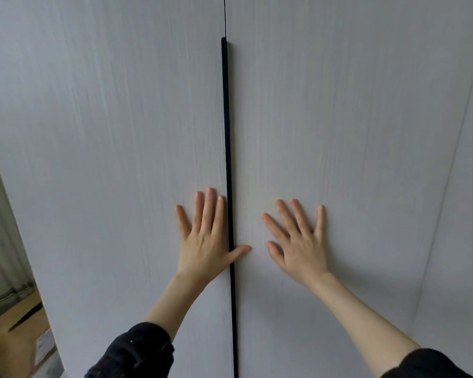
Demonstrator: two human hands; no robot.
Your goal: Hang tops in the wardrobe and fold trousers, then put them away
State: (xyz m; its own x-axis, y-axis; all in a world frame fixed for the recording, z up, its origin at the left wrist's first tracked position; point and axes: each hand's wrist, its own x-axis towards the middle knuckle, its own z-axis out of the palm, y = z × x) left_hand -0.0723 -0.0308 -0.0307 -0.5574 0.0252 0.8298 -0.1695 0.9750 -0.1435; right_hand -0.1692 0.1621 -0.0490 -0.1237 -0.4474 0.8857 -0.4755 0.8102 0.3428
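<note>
Pale wood-grain wardrobe (120,132) fills view, both doors meeting at black strip (227,145), prob. the handle. No tops or trousers visible. Left hand (205,241) flat on left door, fingers straight & spread, thumb across strip. Right hand (298,241) likewise flat on right door. Prob. pressing doors closed.

Head camera faces the closed wardrobe doors (339,132) straight on, close up.
</note>
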